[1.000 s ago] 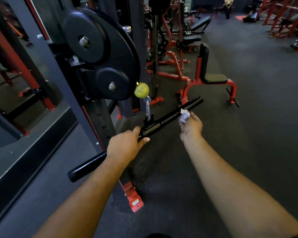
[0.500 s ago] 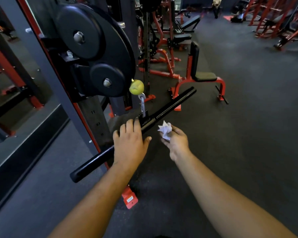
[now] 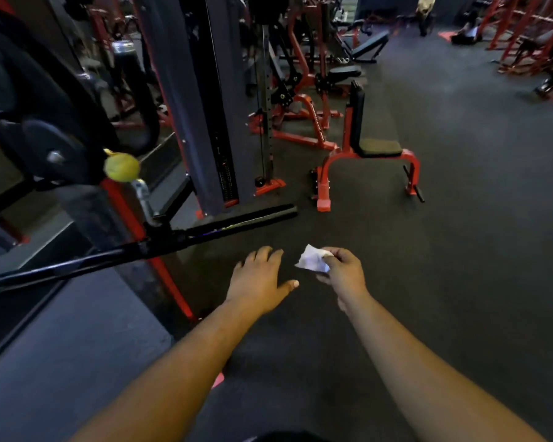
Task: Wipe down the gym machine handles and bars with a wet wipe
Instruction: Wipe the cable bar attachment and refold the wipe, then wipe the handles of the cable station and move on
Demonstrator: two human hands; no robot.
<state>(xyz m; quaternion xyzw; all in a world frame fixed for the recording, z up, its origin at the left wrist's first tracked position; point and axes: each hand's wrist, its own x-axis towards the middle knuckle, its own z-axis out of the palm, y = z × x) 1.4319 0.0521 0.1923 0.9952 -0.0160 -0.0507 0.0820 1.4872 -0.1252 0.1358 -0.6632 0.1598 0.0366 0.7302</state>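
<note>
From the head camera, the clear change is that both hands have come off the bar (image 3: 205, 232). A second ago the left hand (image 3: 258, 279) gripped the bar near its middle and the right hand (image 3: 344, 272) worked the wipe (image 3: 312, 259) along the far grip; half a second ago the right hand had already drawn back while the left still rested on the bar. Now neither touches it. The bar hangs free from its clip, under the yellow ball (image 3: 122, 166), and slants away from the hands up toward the red seat (image 3: 369, 154). My reading is that this bar is finished, or that the wipe is about to be refolded or passed across before the near half gets cleaned.

The left hand sits below the bar, palm down, fingers straight and spread, thumb pointing toward the wipe, holding nothing. The right hand is just beside it, further from the bar, with thumb and fingertips pinching the crumpled white wipe so that it sticks out toward the left hand. The two hands are near each other but apart.
</note>
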